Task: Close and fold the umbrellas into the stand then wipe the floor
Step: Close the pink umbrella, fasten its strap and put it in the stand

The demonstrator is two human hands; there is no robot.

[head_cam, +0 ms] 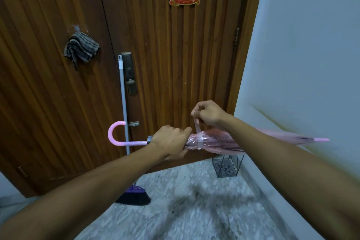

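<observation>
A person's 2 hands fasten the tie strap around a closed pink umbrella, held level in front of a wooden door.

The left hand (171,143) is shut around the pink umbrella (214,140) where shaft meets canopy, its hook handle pointing to 9 o'clock and its tip to 3 o'clock. The right hand (208,113), just above the canopy, pinches the thin strap (197,126) between fingertips and pulls it upward. The step in hand looks like securing the folded canopy; next the strap likely needs wrapping round and fastening, then the umbrella goes tip-first into the wire stand (227,165) on the floor (194,210) at 5 o'clock of the hands, against the wall. A broom (134,197) leans on the door (165,54) at 7 o'clock; a striped cloth (81,48) hangs at 10 o'clock.
</observation>
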